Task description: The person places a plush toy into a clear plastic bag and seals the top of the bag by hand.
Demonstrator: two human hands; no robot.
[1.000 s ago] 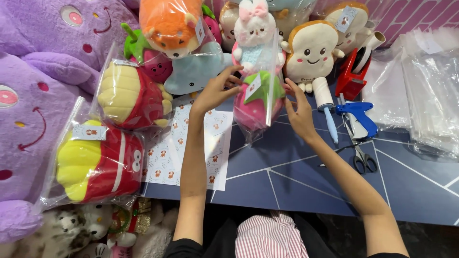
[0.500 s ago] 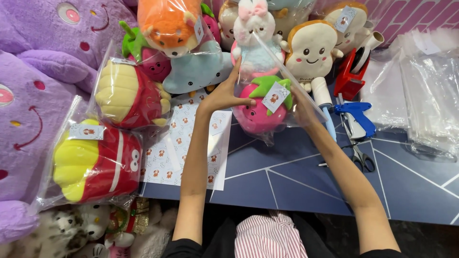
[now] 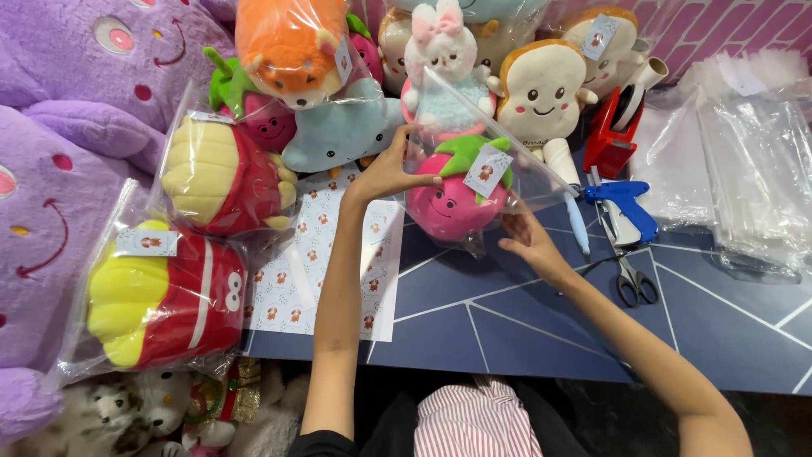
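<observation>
While the left hand (image 3: 385, 173) grips the clear plastic bag (image 3: 474, 161) at frame centre, the strawberry plush (image 3: 457, 203) sits inside. The right hand (image 3: 524, 241) grasps the bag's lower edge

Glossy clear plastic bag (image 3: 499, 161) w/ fuzzy pink plush strawberry (image 3: 452, 207); matt blue table (image 3: 524, 322).

Bagged fries plushes (image 3: 161, 296) lying left, toast plush (image 3: 541, 93), tagging gun (image 3: 626, 207), scissors (image 3: 630, 283) sitting right.

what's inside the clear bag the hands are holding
Inside the clear bag sits a pink strawberry plush with a green leaf top and a hang tag. Its back and underside are hidden. The left hand and right hand grip the bag.
</observation>
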